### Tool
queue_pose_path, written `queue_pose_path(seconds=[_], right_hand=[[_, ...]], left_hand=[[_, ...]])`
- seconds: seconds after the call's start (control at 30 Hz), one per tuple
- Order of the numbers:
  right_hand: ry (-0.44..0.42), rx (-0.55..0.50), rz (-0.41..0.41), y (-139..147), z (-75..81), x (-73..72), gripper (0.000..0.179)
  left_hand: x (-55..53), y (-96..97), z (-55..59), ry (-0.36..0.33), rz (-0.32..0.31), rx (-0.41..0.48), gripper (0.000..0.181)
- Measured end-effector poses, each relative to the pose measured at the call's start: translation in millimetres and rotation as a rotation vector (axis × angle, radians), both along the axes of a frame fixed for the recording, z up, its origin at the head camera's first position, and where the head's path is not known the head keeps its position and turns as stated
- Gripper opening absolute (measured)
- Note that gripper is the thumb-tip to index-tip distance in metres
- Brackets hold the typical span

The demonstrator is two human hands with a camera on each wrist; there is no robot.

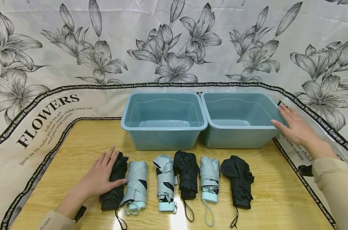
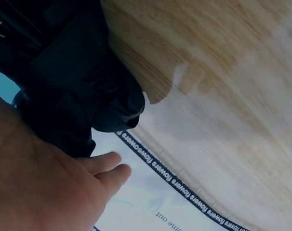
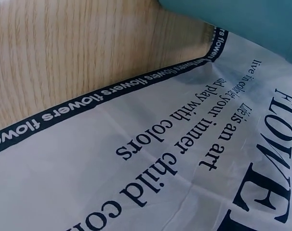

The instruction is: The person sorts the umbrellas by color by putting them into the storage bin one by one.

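On the wooden table my left hand [image 1: 97, 179] lies over the left side of a folded black umbrella [image 1: 114, 198], its fingers extended and its thumb reaching across toward the pale blue umbrella [image 1: 138, 180] beside it. The left wrist view shows that hand [image 2: 54, 187] with straight fingertips alongside the dark umbrella fabric [image 2: 83, 72]. At the right-hand blue bin [image 1: 234, 137], my right hand [image 1: 298, 129] is at the right rim, thumb near the front corner and fingers stretched along the side. The right wrist view leaves this hand out; part of the bin [image 3: 242, 19] shows at its top.
Another blue bin [image 1: 163, 139] stands left of the first, their rims adjoining. Along the row are a pale blue umbrella [image 1: 165, 183], a black umbrella [image 1: 187, 174], a pale blue umbrella [image 1: 209, 175] and a black umbrella [image 1: 238, 182], straps toward me. Flower-printed cloth [image 1: 174, 73] borders the table.
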State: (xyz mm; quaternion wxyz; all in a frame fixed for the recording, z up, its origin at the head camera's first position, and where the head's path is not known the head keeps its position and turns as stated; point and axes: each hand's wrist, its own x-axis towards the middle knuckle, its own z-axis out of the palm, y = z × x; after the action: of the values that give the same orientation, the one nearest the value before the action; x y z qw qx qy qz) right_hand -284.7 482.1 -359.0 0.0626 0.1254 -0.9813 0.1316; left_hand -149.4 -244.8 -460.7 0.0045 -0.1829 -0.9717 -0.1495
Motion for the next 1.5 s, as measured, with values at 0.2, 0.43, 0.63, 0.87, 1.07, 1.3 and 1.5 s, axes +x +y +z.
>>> queue_pose_path(seconds=[0.2, 0.43, 0.63, 0.87, 1.07, 1.3, 1.5], right_hand=[[0.001, 0.028, 0.012, 0.8, -0.7, -0.5, 0.076], [-0.009, 0.055, 0.011, 1.2, -0.4, -0.6, 0.076], [-0.022, 0.069, 0.012, -0.7, 0.1, 0.3, 0.076], [-0.029, 0.060, 0.013, -2.7, 0.9, 1.8, 0.076], [-0.037, 0.051, 0.004, -4.3, 2.1, 1.4, 0.076], [-0.037, 0.047, 0.011, -5.1, 1.0, 0.6, 0.077], [-0.040, 0.046, 0.010, -3.4, 1.0, -0.5, 0.078]], left_hand=[[-0.9, 1.2, -5.0, -0.050, 0.015, 0.080, 0.108], [-2.1, 2.3, -5.9, -0.078, 0.031, 0.107, 0.105], [-3.3, 3.7, -8.0, -0.118, 0.069, 0.129, 0.104], [-6.4, 5.8, -8.1, -0.122, 0.098, 0.215, 0.099], [-8.9, 4.3, -4.8, -0.109, 0.102, 0.291, 0.095], [-9.1, 1.3, -4.0, -0.116, 0.101, 0.309, 0.092], [-10.5, -3.2, -2.5, -0.138, 0.090, 0.372, 0.085]])
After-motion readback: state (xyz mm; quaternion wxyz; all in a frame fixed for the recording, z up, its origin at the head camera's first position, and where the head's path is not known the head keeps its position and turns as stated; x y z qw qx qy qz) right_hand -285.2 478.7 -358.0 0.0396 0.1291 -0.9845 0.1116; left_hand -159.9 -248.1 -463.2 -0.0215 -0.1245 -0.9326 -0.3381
